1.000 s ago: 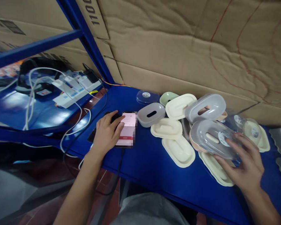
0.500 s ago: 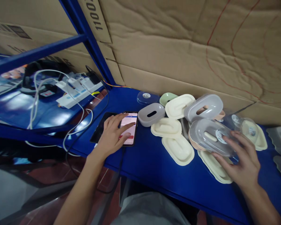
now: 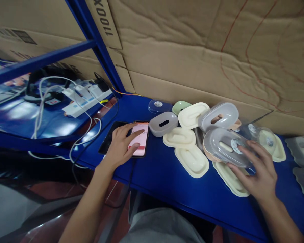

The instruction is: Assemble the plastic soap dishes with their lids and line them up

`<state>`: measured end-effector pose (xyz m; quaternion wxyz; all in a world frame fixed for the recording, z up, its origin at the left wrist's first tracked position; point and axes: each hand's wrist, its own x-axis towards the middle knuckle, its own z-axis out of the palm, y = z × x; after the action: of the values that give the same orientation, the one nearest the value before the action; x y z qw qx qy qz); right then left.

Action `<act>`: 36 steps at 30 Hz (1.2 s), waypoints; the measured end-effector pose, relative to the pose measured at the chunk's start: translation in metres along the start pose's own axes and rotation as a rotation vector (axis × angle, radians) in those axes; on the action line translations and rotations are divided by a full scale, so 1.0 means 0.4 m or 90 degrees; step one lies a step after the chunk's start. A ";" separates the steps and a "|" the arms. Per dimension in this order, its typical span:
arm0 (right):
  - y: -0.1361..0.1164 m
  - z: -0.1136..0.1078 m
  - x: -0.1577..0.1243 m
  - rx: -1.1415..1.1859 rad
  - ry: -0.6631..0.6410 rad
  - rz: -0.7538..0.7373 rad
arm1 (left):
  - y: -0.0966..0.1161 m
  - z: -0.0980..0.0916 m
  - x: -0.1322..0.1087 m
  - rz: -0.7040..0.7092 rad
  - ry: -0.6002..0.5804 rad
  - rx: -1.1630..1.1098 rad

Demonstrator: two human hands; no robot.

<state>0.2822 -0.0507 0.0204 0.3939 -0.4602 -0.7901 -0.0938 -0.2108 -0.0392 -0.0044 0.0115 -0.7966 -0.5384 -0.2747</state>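
"What do we see?"
"Our left hand [image 3: 119, 144], fingers spread, gripping nothing, covers part of the pink-screened phone [image 3: 142, 142] on the blue table [image 3: 164, 179]. Rightward, a grey box [image 3: 212, 145] with a round sticker [image 3: 235, 145] tilts among cream trays [image 3: 192, 161]."
"Our right hand [image 3: 261, 172]?"
"Half-curled against the box; we can't tell how firmly."
"Changes?"
"The phone's text lines give way to large digits."

On the phone [image 3: 143, 141], an orange top strip [image 3: 143, 123] and digits [image 3: 145, 132] in place of the earlier blue bar
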 end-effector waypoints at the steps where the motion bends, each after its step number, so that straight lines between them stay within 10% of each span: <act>1: -0.001 0.000 0.000 0.001 -0.002 0.007 | -0.002 -0.002 -0.003 0.010 0.024 0.002; 7: -0.003 0.007 0.004 0.016 0.004 0.000 | 0.068 -0.029 -0.012 0.044 0.275 0.030; 13: -0.013 0.006 0.004 0.037 0.035 -0.044 | 0.362 -0.006 -0.019 0.193 0.043 -0.084; 17: -0.063 0.007 -0.001 0.083 -0.002 -0.115 | 0.496 0.065 -0.049 0.067 0.003 -0.206; 25: -0.141 0.038 -0.030 0.167 -0.136 -0.216 | 0.474 0.150 -0.075 -0.037 -0.028 -0.308; 36: -0.116 -0.008 -0.005 0.233 -0.064 -0.120 | 0.453 0.130 -0.063 0.025 0.002 -0.265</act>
<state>0.2472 -0.0797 0.0312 0.4206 -0.3091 -0.8521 0.0378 -0.0387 -0.1206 -0.0098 -0.1475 -0.7917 -0.4541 -0.3811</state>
